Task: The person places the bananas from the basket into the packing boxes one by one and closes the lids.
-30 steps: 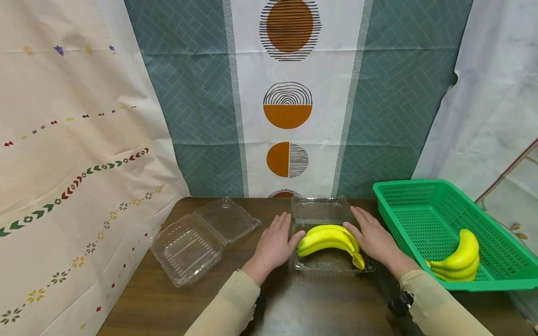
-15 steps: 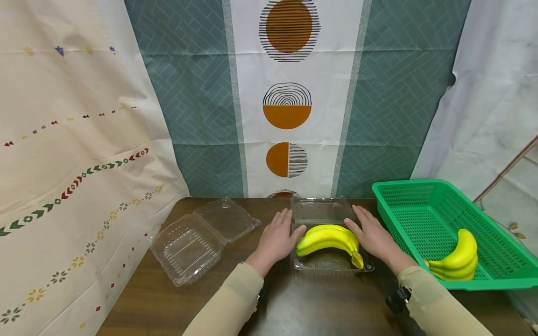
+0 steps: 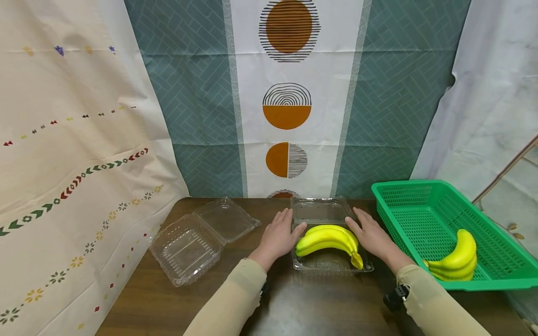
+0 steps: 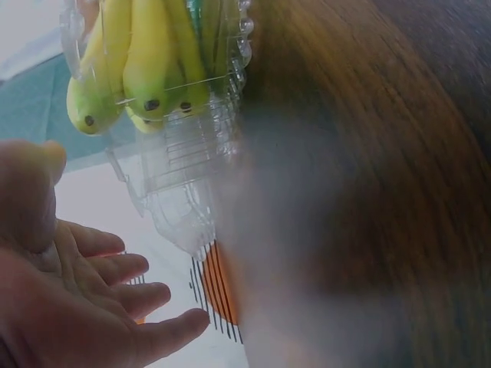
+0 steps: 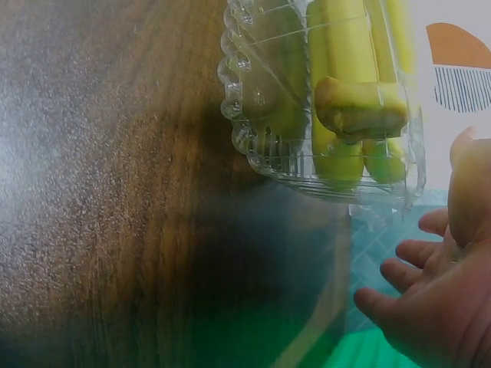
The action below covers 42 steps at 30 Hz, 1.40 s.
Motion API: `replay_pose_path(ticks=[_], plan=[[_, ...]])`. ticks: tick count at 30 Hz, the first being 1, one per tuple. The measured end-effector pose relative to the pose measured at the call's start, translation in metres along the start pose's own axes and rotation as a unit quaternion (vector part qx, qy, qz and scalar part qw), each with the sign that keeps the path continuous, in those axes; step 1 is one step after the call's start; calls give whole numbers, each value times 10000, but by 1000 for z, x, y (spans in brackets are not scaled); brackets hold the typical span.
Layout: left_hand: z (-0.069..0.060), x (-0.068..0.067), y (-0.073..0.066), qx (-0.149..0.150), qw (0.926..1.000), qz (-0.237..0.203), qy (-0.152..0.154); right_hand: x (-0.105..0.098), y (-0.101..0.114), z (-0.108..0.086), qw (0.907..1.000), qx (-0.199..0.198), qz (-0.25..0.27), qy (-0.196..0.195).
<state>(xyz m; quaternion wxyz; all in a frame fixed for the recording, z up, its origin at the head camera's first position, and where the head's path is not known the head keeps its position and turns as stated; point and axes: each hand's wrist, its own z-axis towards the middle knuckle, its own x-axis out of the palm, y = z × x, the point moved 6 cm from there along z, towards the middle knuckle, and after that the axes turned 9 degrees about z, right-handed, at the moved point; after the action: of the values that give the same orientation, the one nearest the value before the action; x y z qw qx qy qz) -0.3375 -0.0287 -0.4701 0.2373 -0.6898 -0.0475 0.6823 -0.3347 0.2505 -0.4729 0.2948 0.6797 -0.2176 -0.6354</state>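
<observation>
- Left hand [image 3: 277,238]: fingers extended, thumb spread away from them; grips nothing. Sits just beside the left side of the clear plastic clamshell container [image 3: 321,264]; from the left wrist, a gap shows between thumb and bananas.
- Right hand [image 3: 371,238]: likewise extended, thumb apart, nothing grasped. Stands just beside the container's right side; contact with the plastic cannot be told from the head view.
- Banana bunch [image 3: 325,240]: lies between the two hands, in the base of that container. Stem end points toward the right hand, blunt dark-spotted tips toward the left.
- Container's lid [image 3: 321,210]: folded back beyond the bunch, ahead of the hands; unclosed.
- Second clear clamshell [image 3: 187,252]: to the left of the left hand, well apart from it, on the wooden table [image 3: 328,310]. Its lid [image 3: 227,219] is laid back on the side closer to the left hand.
- Green perforated basket [image 3: 496,284]: to the right of the right hand. Second banana bunch [image 3: 458,261] inside, in the part nearer the person.
- Sleeves [image 3: 231,301]: light beige on both forearms. Dark device [image 3: 395,298] under the right wrist.
- Geometric-patterned cloth [image 3: 286,116]: hangs beyond both hands, behind the table.
</observation>
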Motion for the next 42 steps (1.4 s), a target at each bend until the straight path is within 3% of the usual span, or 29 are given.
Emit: replay_pose_path(ticks=[22,42], plan=[[6,14,-2,-83,9993,-294,194,9,-8,2,9973,273,489,479],[6,16,-4,-152,9984,-501,222,10,-9,1,9961,372,598,538]])
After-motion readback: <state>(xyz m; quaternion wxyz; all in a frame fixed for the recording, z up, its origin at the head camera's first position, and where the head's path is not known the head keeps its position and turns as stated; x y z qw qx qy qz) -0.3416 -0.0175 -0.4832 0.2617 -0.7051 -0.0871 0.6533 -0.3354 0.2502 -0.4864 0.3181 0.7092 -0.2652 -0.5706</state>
